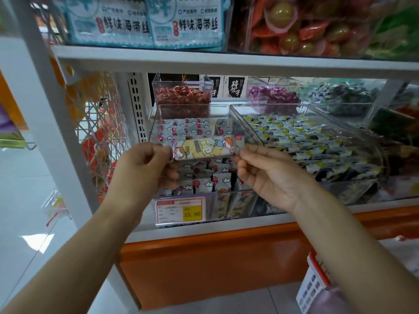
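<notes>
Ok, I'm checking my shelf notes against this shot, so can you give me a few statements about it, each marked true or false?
1. The left hand and the right hand pinch one packet by its ends. True.
2. The packet lies inside the clear bin. False: it is held up in front of the bin, above the packets stacked in it.
3. The price tag on the bin's front reads 15.80. True.
4. The basket at lower right has a blue rim. False: it is white with a red rim.
</notes>
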Available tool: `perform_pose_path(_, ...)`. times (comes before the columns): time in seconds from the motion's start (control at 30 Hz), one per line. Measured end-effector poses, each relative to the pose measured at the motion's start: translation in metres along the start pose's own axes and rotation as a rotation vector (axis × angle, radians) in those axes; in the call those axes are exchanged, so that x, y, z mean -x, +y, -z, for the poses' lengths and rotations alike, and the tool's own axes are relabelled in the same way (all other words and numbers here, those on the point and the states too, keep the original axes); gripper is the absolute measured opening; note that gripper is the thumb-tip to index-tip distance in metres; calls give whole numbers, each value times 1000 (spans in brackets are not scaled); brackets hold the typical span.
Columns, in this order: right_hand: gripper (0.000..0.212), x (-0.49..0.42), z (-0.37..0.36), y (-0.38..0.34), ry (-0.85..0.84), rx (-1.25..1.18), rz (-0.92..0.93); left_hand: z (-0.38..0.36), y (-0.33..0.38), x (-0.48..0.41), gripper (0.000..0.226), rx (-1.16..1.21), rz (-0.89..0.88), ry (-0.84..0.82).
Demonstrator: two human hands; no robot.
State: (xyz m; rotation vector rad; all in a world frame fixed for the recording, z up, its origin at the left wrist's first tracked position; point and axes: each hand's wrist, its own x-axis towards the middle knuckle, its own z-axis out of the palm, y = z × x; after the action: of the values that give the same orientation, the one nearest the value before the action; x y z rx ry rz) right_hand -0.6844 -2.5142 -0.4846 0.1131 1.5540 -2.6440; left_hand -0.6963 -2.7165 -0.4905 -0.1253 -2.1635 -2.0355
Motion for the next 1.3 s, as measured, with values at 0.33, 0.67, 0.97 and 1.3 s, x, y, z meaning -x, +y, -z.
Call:
perform_pose_path(0.33,12,-4,-2,5,-11,-194,-34,6,9,4,26,364,270,-182)
perform_pose_path(0.67,11,-1,-3,4,69,9,113,7,4,1,9,236,116,-220)
perform_pose_path(0.97,5,0,-5,6,39,264,238,9,4,3,13,42,-3,-219)
perform_pose_path(1.3,5,-4,-8,17,-28,497,324,9,8,7,23,-98,-75,-191)
